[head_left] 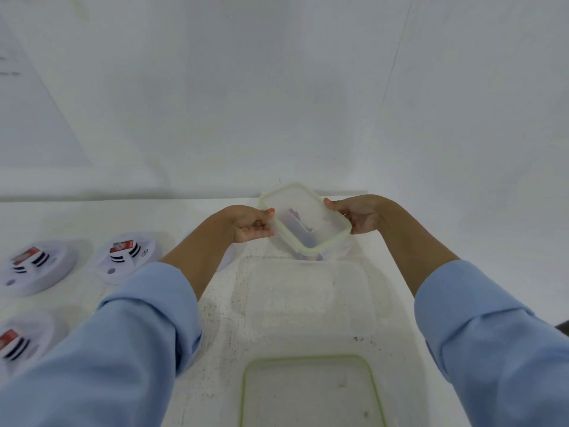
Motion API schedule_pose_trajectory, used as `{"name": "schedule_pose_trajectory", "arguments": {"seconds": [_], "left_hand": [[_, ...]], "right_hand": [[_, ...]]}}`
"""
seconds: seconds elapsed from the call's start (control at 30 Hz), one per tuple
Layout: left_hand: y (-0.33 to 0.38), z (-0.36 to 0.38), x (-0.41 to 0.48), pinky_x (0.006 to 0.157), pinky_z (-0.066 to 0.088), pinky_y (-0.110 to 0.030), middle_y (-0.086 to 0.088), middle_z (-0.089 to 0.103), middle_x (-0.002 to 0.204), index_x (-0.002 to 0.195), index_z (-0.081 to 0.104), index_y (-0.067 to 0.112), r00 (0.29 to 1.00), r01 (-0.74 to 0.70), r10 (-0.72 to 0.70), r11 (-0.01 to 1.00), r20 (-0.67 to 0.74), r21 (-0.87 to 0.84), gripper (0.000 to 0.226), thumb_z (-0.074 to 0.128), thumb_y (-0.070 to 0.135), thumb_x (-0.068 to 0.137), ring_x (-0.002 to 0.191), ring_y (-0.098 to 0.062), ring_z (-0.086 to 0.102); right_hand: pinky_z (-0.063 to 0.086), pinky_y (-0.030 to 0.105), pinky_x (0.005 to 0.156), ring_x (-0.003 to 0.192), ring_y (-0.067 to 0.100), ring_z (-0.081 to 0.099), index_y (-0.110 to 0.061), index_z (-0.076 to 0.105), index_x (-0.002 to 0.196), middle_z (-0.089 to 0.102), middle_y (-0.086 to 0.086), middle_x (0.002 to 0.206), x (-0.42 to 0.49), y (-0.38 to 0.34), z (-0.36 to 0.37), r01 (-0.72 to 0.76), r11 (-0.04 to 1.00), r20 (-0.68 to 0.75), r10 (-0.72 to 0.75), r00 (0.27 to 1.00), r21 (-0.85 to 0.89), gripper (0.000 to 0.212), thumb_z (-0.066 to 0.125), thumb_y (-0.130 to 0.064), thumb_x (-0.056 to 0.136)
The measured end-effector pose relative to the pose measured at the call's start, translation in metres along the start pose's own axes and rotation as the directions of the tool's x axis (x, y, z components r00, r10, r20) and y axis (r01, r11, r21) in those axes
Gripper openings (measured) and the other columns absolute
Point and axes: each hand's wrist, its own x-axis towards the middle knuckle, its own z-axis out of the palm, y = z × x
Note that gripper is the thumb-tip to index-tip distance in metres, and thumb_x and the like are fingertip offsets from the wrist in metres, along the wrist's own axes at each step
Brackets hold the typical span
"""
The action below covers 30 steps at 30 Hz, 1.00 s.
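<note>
A small clear lid with a pale green rim (303,220) is held tilted above the far part of the white table (215,318). My left hand (251,224) pinches its left edge, thumb on top. My right hand (358,214) grips its right corner. Under the lid, a small clear container (334,252) shows dimly, with something dark inside that I cannot make out. Both arms wear light blue sleeves.
A larger clear box (308,291) stands in the middle of the table. A bigger green-rimmed lid (311,392) lies near me. Three white round devices with red labels sit at left (126,255), (34,265), (18,343). A white wall rises right behind the table.
</note>
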Motion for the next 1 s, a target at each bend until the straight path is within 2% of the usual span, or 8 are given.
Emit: {"name": "schedule_pose_trajectory", "arguments": {"seconds": [0.13, 0.27, 0.33, 0.5, 0.6, 0.67, 0.83, 1.0], "left_hand": [[0.000, -0.002, 0.002, 0.097, 0.043, -0.039, -0.008, 0.048, 0.082, 0.083, 0.054, 0.001, 1.000, 0.002, -0.002, 1.000, 0.010, -0.006, 0.011, 0.053, 0.007, 0.092, 0.076, -0.014, 0.050], [0.000, -0.003, 0.002, 0.095, 0.043, -0.039, -0.007, 0.048, 0.081, 0.082, 0.054, 0.001, 1.000, 0.001, -0.001, 1.000, 0.013, -0.003, 0.011, 0.053, 0.007, 0.092, 0.074, -0.013, 0.049], [0.000, -0.002, 0.002, 0.098, 0.042, -0.039, -0.007, 0.048, 0.081, 0.083, 0.054, 0.001, 1.000, 0.005, -0.005, 1.000, 0.017, -0.001, 0.011, 0.053, 0.007, 0.092, 0.075, -0.013, 0.049], [0.000, -0.004, 0.002, 0.092, 0.043, -0.039, -0.008, 0.049, 0.083, 0.085, 0.054, 0.000, 1.000, 0.013, -0.013, 1.000, 0.027, 0.010, 0.010, 0.054, 0.008, 0.091, 0.077, -0.014, 0.050], [-0.002, -0.005, 0.002, 0.091, 0.044, -0.037, -0.008, 0.049, 0.082, 0.083, 0.056, 0.001, 1.000, 0.004, -0.004, 1.000, 0.027, 0.004, 0.011, 0.054, 0.008, 0.091, 0.076, -0.014, 0.050], [-0.004, -0.006, 0.001, 0.090, 0.045, -0.037, -0.007, 0.050, 0.082, 0.083, 0.056, 0.001, 1.000, -0.003, 0.003, 1.000, 0.020, -0.001, 0.011, 0.055, 0.008, 0.090, 0.076, -0.014, 0.051], [-0.008, -0.006, -0.002, 0.077, 0.057, -0.033, -0.010, 0.055, 0.088, 0.087, 0.057, 0.000, 0.999, -0.026, 0.026, 1.000, 0.022, -0.006, 0.009, 0.057, 0.009, 0.089, 0.081, -0.016, 0.055], [-0.009, -0.003, -0.006, 0.087, 0.046, -0.037, -0.011, 0.056, 0.088, 0.086, 0.056, -0.001, 0.999, -0.043, 0.043, 0.999, 0.001, 0.007, 0.010, 0.057, 0.009, 0.089, 0.081, -0.017, 0.055]], "right_hand": [[0.044, 0.033, 0.097, 0.102, 0.023, 0.057, 0.002, 0.055, 0.116, 0.059, 0.009, 0.112, 0.000, -0.005, 0.001, -0.064, 0.998, 0.053, 0.063, 0.997, 0.014, 0.043, 0.059, -0.029, 0.087], [0.056, 0.028, 0.063, 0.065, 0.021, 0.069, 0.001, 0.061, 0.094, 0.070, 0.009, 0.076, -0.001, -0.002, 0.002, -0.107, 0.991, 0.081, 0.101, 0.992, 0.082, 0.032, 0.058, -0.031, 0.088], [0.057, 0.029, 0.059, 0.060, 0.021, 0.069, -0.001, 0.061, 0.092, 0.070, 0.009, 0.072, -0.001, -0.001, 0.001, -0.100, 0.991, 0.074, 0.094, 0.993, 0.086, 0.030, 0.058, -0.030, 0.088], [0.057, 0.039, 0.066, 0.086, 0.025, 0.062, -0.003, 0.059, 0.096, 0.066, 0.010, 0.094, -0.004, -0.015, 0.005, -0.077, 0.996, 0.036, 0.075, 0.997, 0.035, 0.016, 0.058, -0.017, 0.089], [0.052, 0.043, 0.086, 0.104, 0.028, 0.059, -0.002, 0.056, 0.115, 0.060, 0.011, 0.117, -0.002, -0.017, 0.006, -0.032, 0.999, -0.024, 0.032, 0.999, -0.014, 0.034, 0.063, -0.017, 0.085], [0.050, 0.044, 0.090, 0.113, 0.029, 0.057, -0.003, 0.052, 0.123, 0.057, 0.013, 0.125, -0.001, -0.017, 0.008, 0.013, 0.997, -0.060, -0.018, 0.998, -0.082, 0.043, 0.065, -0.018, 0.085], [0.052, 0.041, 0.081, 0.097, 0.029, 0.059, -0.012, 0.051, 0.089, 0.058, 0.012, 0.116, -0.003, -0.017, 0.014, 0.119, 0.971, -0.139, -0.150, 0.979, -0.208, 0.015, 0.064, -0.018, 0.086], [0.054, 0.039, 0.077, 0.093, 0.028, 0.058, -0.014, 0.050, 0.081, 0.059, 0.010, 0.106, -0.006, -0.014, 0.016, 0.158, 0.957, -0.190, -0.207, 0.960, -0.244, 0.017, 0.065, -0.018, 0.085]]}}
